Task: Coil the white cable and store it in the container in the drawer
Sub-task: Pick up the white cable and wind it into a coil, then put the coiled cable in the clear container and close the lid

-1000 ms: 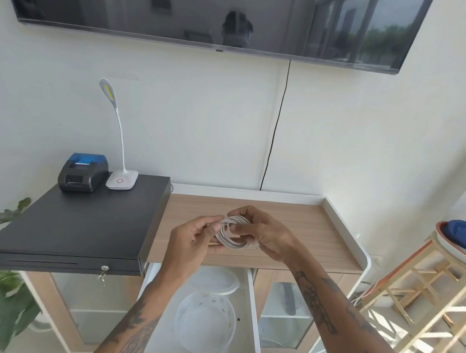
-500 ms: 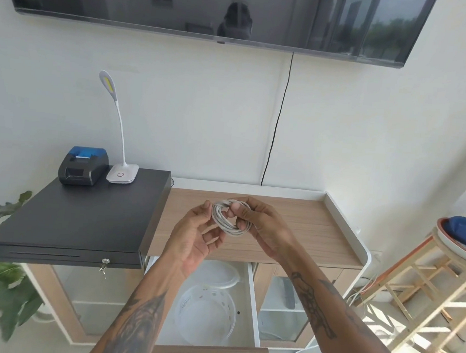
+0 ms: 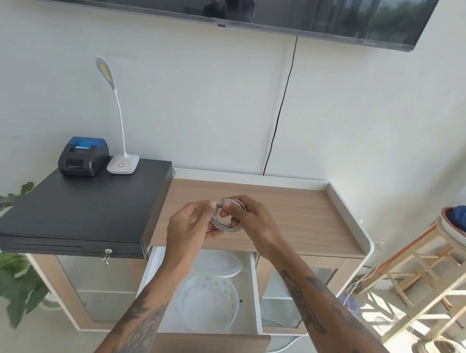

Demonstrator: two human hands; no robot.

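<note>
The white cable is wound into a small round coil held above the wooden counter. My right hand grips the coil from the right, with fingers through and over its loops. My left hand pinches the coil's upper left part, where the cable end sits. Below my hands the drawer stands pulled out. Inside it is a round clear container with holes in its wall, and its lid lies behind it.
A black cash drawer sits on the left with a receipt printer and a white desk lamp on top. A plant is at lower left. A wooden stool stands at right. A television hangs above.
The coil has stayed between both hands above the counter. My fingers have shifted around it, the left hand now pinching its upper left. The view has tilted slightly.
</note>
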